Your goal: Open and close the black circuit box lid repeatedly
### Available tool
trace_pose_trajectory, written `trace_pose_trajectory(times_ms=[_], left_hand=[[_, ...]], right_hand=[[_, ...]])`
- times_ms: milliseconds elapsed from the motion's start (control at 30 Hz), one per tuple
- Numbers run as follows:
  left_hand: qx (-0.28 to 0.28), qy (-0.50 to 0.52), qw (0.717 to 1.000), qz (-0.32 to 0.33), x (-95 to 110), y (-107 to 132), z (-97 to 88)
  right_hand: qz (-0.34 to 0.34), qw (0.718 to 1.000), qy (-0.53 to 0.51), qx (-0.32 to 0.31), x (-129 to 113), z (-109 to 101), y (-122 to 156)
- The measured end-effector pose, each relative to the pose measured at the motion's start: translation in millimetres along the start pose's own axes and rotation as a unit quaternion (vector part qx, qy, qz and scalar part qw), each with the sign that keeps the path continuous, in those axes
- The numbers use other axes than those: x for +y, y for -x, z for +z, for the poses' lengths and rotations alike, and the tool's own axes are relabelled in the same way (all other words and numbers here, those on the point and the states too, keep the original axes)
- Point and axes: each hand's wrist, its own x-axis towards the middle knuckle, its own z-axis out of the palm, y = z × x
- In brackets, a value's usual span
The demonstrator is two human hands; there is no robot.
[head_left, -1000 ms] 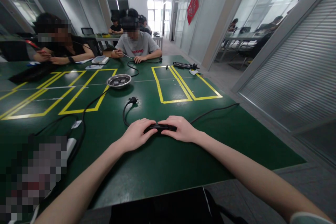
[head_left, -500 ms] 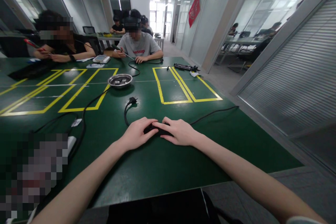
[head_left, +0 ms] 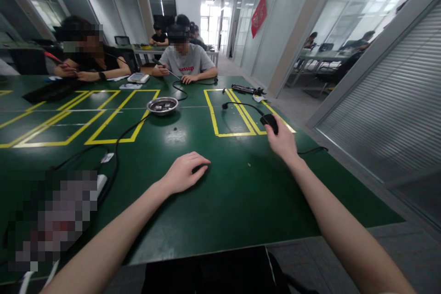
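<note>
From where I stand, the worker's right hand [head_left: 282,138] has the black box [head_left: 269,123] pinched between thumb and fingers, out toward the right edge of the desk [head_left: 220,211], at the yellow tape [head_left: 236,135] marking the right-hand pair of rectangles. Whether the box touches the desktop or hangs just above it, I can't tell. A short lead runs from it toward the middle of the desk and ends in a black plug [head_left: 225,106] over the left rectangle of that pair; another cord [head_left: 313,150] comes out past the wrist and reaches the right edge.

The left hand [head_left: 186,171] is nearer the near edge, around the middle of its length, fingers curved and thumb apart, with nothing to be seen in the grip (only a dark patch in the gap, probably shadow).

I'd judge the step in hand to be the one-handed shifting of the box with its cords. The next move, as I read it, calls for a steady grip and enough slack that neither cord drags the box round.

Toward the far edge, left of the taped pair, stands a steel bowl [head_left: 163,112] with metal bits inside. A co-worker [head_left: 188,60] sits at that edge, a slim tool in hand.
</note>
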Motion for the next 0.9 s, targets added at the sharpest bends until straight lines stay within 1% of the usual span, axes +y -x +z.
trace_pose_trajectory(times_ms=[67,167,267,333,467,533,633,700,767,900], left_hand=[[0.016,0.000,1.000,0.004,0,0,-0.1],[0.032,-0.006,0.999,0.004,0,0,-1.6],[0.027,-0.011,1.000,-0.002,1,0,-2.1],[0.023,-0.009,1.000,-0.005,2,1,-1.3],[0.017,-0.002,1.000,-0.006,2,1,1.7],[0.014,0.000,1.000,-0.008,2,2,2.9],[0.007,0.000,1.000,-0.011,2,2,3.3],[0.001,-0.001,1.000,-0.013,3,1,2.7],[-0.001,0.000,1.000,-0.018,3,1,1.7],[-0.004,0.002,1.000,-0.025,4,0,0.5]], right_hand=[[0.043,0.999,0.022,0.001,5,0,0],[0.096,0.992,0.061,-0.049,11,2,0],[0.133,0.983,0.092,-0.083,18,4,-2],[0.159,0.979,0.104,-0.077,23,1,-5],[0.210,0.972,0.101,-0.036,39,-3,-13],[0.202,0.974,0.097,-0.040,47,-2,-15],[0.171,0.976,0.101,-0.087,57,6,-17],[0.169,0.975,0.108,-0.100,62,11,-19],[0.178,0.975,0.108,-0.081,67,15,-20],[0.179,0.979,0.091,-0.022,76,18,-21]])
